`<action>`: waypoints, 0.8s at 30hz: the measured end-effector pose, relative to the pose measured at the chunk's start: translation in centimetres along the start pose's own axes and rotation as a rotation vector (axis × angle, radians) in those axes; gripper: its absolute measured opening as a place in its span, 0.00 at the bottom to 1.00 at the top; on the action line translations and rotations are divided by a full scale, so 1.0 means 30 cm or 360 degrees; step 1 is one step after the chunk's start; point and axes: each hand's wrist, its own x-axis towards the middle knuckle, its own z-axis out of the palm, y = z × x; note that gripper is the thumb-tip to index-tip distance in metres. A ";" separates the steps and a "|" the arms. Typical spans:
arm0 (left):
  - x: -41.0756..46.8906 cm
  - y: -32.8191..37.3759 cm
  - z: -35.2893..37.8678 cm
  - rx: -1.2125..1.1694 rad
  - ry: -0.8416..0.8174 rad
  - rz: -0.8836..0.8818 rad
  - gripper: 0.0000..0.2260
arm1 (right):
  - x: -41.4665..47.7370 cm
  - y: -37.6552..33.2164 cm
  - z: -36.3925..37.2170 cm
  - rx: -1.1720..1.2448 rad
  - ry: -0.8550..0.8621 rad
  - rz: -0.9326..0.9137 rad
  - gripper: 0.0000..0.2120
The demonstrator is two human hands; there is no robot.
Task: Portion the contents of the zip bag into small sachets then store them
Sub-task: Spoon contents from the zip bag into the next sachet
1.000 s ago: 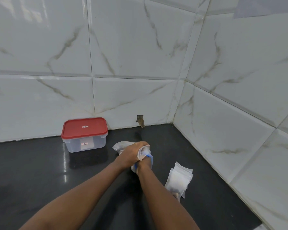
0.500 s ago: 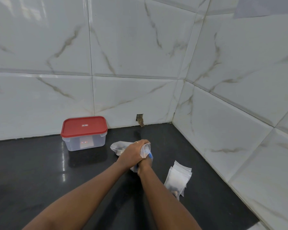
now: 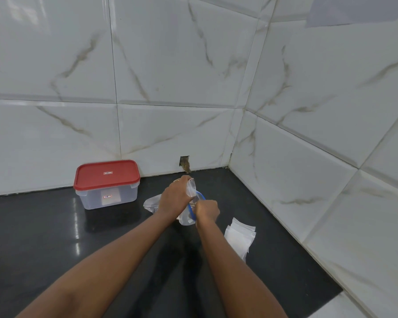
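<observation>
The zip bag (image 3: 191, 218), clear with a blue zip rim, sits on the black countertop (image 3: 55, 237) just right of the frame's centre, its mouth up between the two hands. The left hand (image 3: 176, 198) grips a small clear sachet (image 3: 191, 186), held upright above the bag's mouth. The right hand (image 3: 207, 211) is curled with its fingertips at the blue rim; whether they pinch the rim, some of the contents or nothing I cannot tell. More crumpled clear plastic shows left of the left wrist; whether it belongs to the same bag is unclear. A stack of empty sachets (image 3: 239, 237) lies lower right, near the right forearm. A clear storage box (image 3: 124, 198) with a red lid (image 3: 106, 175) stands centre left against the white marble-tiled wall (image 3: 170, 65), well apart from the bag
</observation>
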 end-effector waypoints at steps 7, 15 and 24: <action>0.029 -0.017 -0.034 -0.0129 0.0087 -0.0107 0.19 | 0.019 -0.004 -0.096 0.0184 0.0001 0.0046 0.09; 0.027 -0.062 -0.054 -0.0106 0.0169 -0.0025 0.16 | 0.030 -0.003 -0.196 0.0446 0.0074 0.0050 0.09; 0.026 -0.069 -0.041 -0.0236 0.0183 -0.0093 0.20 | 0.018 -0.020 -0.292 0.0488 0.0081 -0.0040 0.11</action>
